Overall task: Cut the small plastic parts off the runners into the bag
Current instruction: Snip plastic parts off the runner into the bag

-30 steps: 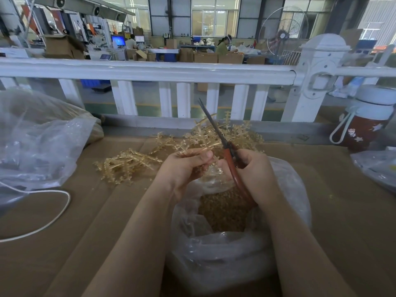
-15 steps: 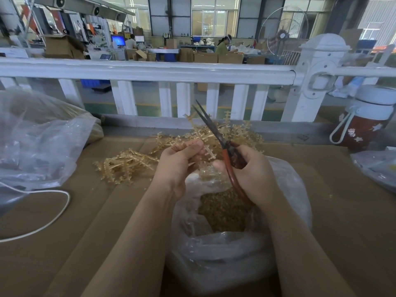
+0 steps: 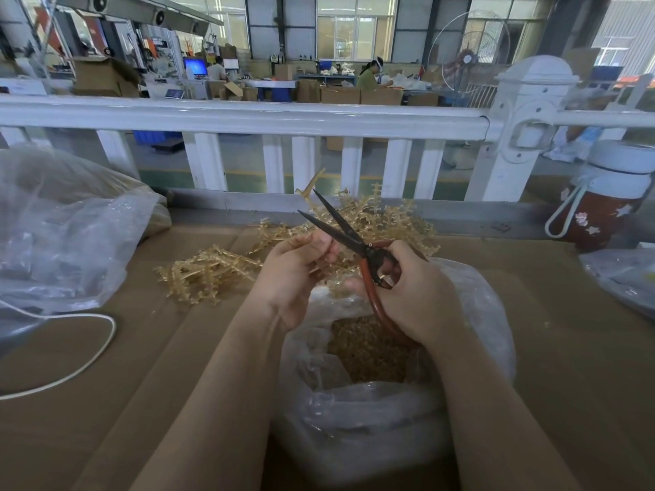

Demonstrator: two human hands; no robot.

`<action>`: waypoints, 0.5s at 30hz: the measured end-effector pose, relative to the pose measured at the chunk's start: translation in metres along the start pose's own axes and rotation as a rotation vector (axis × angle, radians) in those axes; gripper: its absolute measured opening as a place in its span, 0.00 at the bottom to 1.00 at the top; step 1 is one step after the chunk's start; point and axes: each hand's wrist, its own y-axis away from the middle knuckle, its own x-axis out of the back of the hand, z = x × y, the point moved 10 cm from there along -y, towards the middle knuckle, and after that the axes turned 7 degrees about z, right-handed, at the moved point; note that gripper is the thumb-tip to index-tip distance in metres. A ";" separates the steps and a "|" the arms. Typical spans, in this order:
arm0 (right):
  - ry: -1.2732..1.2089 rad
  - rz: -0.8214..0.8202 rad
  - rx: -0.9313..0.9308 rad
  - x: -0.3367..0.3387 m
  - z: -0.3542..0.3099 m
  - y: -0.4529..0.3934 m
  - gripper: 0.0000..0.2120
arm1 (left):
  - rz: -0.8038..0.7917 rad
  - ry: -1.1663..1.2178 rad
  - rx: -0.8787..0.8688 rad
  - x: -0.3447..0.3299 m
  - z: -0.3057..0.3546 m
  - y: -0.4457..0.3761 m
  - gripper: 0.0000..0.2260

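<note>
1. Runner pile [image 3: 212,271] on cardboard, left of bag.
2. L hand [image 3: 294,271] pinches a runner [image 3: 307,193] over the bag.
3. Scissors [image 3: 340,225], blades apart, gripped by R hand [image 3: 414,295].
4. Bag [image 3: 372,419] below the hands, cut parts [image 3: 365,352] inside.

Amber runners [image 3: 209,271], red-handled dark-bladed scissors [image 3: 368,260], clear bag [image 3: 372,416], white railing [image 3: 248,116].

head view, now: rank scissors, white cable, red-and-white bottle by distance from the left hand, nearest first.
1. scissors: right beside the left hand, their blades open just above its fingers.
2. white cable: on the cardboard, off to the left.
3. red-and-white bottle: far right, by the white railing.
</note>
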 end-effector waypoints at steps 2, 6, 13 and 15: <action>0.019 -0.013 -0.001 -0.001 0.001 -0.001 0.29 | -0.004 0.004 -0.008 0.000 0.001 0.000 0.11; 0.018 -0.021 -0.002 -0.002 0.002 -0.002 0.31 | -0.009 0.002 -0.027 0.000 0.003 0.000 0.15; 0.048 0.023 0.034 0.005 -0.004 0.000 0.34 | 0.096 0.026 -0.021 0.009 0.003 0.000 0.15; 0.100 0.044 0.043 0.007 -0.005 -0.002 0.33 | 0.105 0.028 -0.015 0.010 0.003 0.000 0.10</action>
